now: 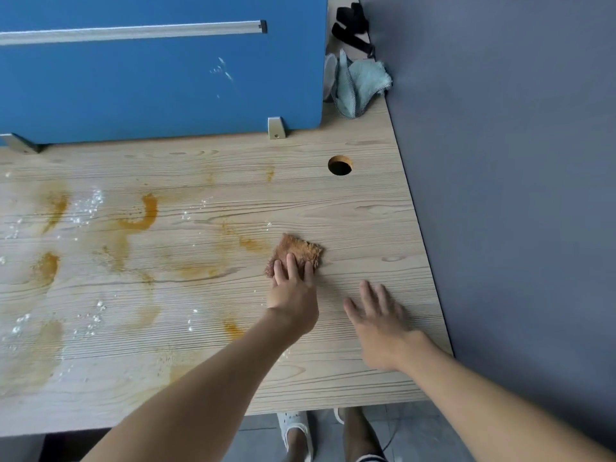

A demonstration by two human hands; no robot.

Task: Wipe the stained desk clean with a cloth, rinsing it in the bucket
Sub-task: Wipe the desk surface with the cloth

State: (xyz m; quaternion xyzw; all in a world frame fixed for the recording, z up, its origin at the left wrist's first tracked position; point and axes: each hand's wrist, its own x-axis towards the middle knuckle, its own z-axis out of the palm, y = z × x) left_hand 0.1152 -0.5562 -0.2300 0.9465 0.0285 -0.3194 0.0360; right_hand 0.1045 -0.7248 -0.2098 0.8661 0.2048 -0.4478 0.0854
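A brown, rough-looking cloth (300,250) lies flat on the pale wood-grain table (350,228), right of the middle and at the right edge of the stained area. The left hand (293,295) presses down on its near edge with straight fingers laid on top, not curled round it. The right hand (380,328) is just to the right and a little nearer, released, with its fingers spread and palm down. It holds nothing, and it is blurred, so whether it touches the wood cannot be told. Orange-yellow stains (143,211) streak and pool across the left and middle of the table, with white specks (90,205) scattered among them; the wood to the right of the cloth looks unmarked. Farther back on the right, a round hole (340,165) is cut through the tabletop, and its inside is dark. A blue divider (160,88) stands along the far edge on metal brackets (276,128), with a metal rail (133,31) across it. In the far right corner, against the grey wall (516,161), a crumpled pale blue towel (363,81) lies near a black strap (353,28). Below the near edge, a foot in a white slipper (295,428) stands on the floor.
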